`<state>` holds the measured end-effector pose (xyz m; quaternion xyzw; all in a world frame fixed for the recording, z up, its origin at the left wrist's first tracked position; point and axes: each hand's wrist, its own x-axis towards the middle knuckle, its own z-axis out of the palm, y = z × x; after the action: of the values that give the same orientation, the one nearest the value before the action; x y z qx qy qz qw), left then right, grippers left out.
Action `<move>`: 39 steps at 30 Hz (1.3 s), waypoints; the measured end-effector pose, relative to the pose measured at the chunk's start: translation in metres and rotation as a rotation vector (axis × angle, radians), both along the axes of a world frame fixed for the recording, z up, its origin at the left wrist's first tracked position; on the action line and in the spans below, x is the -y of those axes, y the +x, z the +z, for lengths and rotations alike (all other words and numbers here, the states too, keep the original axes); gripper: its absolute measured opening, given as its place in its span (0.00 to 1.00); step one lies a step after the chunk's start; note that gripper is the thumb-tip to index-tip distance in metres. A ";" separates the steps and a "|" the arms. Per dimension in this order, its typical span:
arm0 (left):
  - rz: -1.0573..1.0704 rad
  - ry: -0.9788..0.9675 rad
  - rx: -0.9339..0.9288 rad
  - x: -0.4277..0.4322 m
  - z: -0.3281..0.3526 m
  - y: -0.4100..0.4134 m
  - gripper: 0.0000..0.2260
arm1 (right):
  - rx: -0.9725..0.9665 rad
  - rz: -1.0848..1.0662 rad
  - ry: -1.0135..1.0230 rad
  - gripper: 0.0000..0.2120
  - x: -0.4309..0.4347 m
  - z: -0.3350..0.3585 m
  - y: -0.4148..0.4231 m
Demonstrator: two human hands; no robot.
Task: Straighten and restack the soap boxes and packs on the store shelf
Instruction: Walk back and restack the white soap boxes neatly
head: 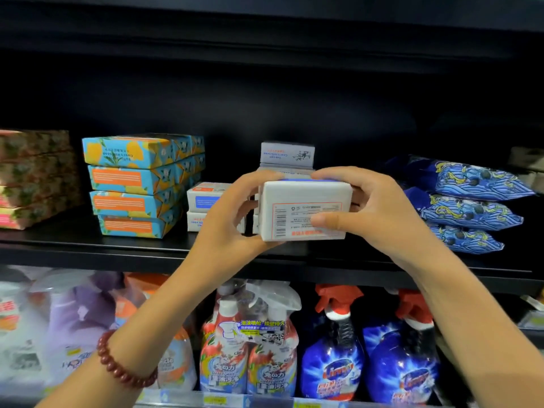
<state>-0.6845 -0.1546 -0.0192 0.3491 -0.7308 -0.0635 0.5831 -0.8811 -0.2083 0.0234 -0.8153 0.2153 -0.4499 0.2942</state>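
A white soap box (303,198) with a barcode face toward me is held in front of the black shelf (117,245). My left hand (232,216) grips its left end and underside; my right hand (368,210) grips its right end, thumb on the front. Behind it stand more white soap boxes: two stacked at the left (204,204) and one higher at the back (287,154). A stack of blue-and-orange soap boxes (132,187) leans unevenly to the left. Three blue patterned packs (468,201) are piled on the right.
Floral brown-pink boxes (32,178) fill the shelf's far left. On the lower shelf stand spray bottles: pale refills (73,325), red-and-white detergent sprays (250,343) and blue ones with red triggers (332,357). A bead bracelet (117,366) circles my left wrist.
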 end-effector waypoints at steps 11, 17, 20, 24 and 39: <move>-0.137 0.353 -0.335 0.003 0.001 -0.004 0.20 | 0.072 -0.259 -0.687 0.22 0.000 -0.027 0.018; -0.096 0.157 -0.211 -0.005 0.001 0.018 0.20 | -0.122 -0.036 -0.302 0.26 -0.004 -0.019 0.015; -0.152 0.123 -0.179 -0.007 0.001 0.028 0.21 | -0.092 0.014 -0.176 0.27 -0.006 -0.016 0.024; -0.021 0.091 -0.235 -0.004 -0.005 0.047 0.25 | 0.007 -0.084 -0.263 0.26 -0.005 -0.017 0.046; 0.521 0.158 0.347 -0.004 -0.046 0.089 0.10 | -0.169 -0.382 -0.594 0.19 0.027 -0.007 0.148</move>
<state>-0.5952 -0.1502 -0.0648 0.5741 -0.6984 0.0919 0.4173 -0.7327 -0.2358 0.0159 -0.8445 0.2474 -0.4707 -0.0637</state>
